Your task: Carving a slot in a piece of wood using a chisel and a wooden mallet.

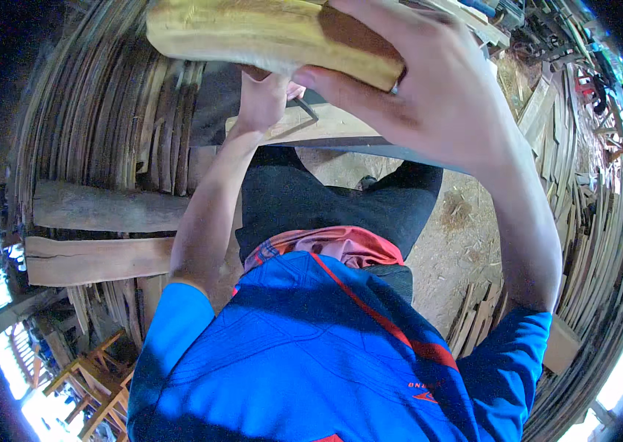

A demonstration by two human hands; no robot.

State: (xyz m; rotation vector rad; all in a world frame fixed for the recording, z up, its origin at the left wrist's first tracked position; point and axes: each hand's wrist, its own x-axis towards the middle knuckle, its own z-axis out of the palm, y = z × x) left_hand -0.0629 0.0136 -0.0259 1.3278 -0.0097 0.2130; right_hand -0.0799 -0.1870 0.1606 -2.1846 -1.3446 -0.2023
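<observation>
A thick yellowish piece of wood (252, 33), with a curved lower edge, is raised at the top of the view. My right hand (437, 88) is closed around its right end, thumb along the lower edge and fingers over the far side. My left hand (264, 103) is at the lower edge of the wood, which covers most of it. A curled fingertip shows there, but what the fingers hold is hidden. Just right of that hand is a thin dark metal bar (308, 109), above a pale board (341, 124) on the work surface.
Stacked planks (83, 103) stand along the left, with two wide boards (105, 258) jutting toward me. More long planks (584, 243) line the right side. Wood shavings (456, 206) lie on the floor. A wooden frame (98, 383) stands at the lower left.
</observation>
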